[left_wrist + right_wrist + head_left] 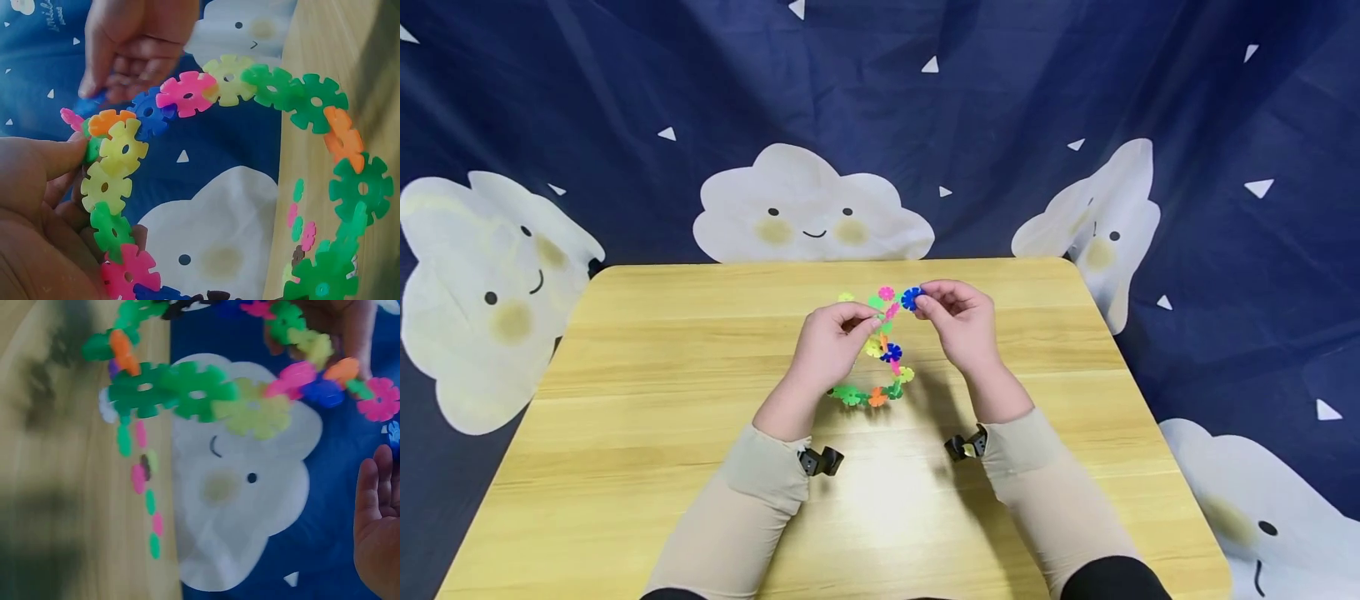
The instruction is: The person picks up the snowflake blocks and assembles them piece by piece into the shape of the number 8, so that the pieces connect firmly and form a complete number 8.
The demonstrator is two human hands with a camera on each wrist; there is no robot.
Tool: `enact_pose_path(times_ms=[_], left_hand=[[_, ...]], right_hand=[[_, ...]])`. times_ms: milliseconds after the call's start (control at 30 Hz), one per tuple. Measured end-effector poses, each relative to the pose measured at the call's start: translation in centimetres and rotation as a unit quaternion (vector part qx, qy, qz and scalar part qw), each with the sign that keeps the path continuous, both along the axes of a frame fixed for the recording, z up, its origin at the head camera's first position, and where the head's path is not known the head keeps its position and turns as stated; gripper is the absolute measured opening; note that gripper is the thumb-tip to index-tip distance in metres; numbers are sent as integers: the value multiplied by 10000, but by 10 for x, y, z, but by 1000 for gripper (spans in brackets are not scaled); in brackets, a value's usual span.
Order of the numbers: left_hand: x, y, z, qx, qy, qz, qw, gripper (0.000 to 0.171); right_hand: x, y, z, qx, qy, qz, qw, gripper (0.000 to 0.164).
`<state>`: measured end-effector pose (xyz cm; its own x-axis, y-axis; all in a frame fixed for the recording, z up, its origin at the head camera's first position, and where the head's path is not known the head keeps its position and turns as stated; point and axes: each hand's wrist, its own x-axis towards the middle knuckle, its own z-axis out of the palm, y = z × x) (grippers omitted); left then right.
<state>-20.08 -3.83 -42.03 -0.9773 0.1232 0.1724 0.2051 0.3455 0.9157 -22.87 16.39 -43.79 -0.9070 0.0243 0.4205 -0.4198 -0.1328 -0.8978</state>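
Note:
Plastic snowflake discs in several colours are linked into a ring-shaped chain, held above the wooden table. My left hand pinches the chain near a pink disc, with thumb and fingers at a green disc. The chain loops down from that hand through yellow, blue, orange and green discs. Between thumb and fingertips, my right hand pinches a single blue snowflake disc. That blue disc is close to the pink end of the chain; in the left wrist view it is blurred and partly hidden by the fingers.
The wooden table runs under both forearms. Beyond the ring, a row of pink and green discs shows in the wrist views. A dark blue curtain with white clouds stands behind the table's far edge. Each wrist wears a small black camera.

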Motion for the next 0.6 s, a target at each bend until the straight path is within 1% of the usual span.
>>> enact_pose_path(times_ms=[133, 333, 500, 600], left_hand=[[1, 2, 0, -192, 31, 14, 9998, 11], [4, 4, 3, -574, 61, 25, 9983, 12], [6, 5, 6, -946, 243, 27, 9952, 14], [8, 5, 6, -981, 331, 38, 9946, 14]], right_hand=[[7, 2, 9, 127, 145, -18, 9998, 13], [11, 5, 9, 508, 361, -71, 9980, 11], [14, 5, 10, 879, 643, -37, 9940, 14], [15, 5, 11, 1016, 682, -43, 9925, 13]])
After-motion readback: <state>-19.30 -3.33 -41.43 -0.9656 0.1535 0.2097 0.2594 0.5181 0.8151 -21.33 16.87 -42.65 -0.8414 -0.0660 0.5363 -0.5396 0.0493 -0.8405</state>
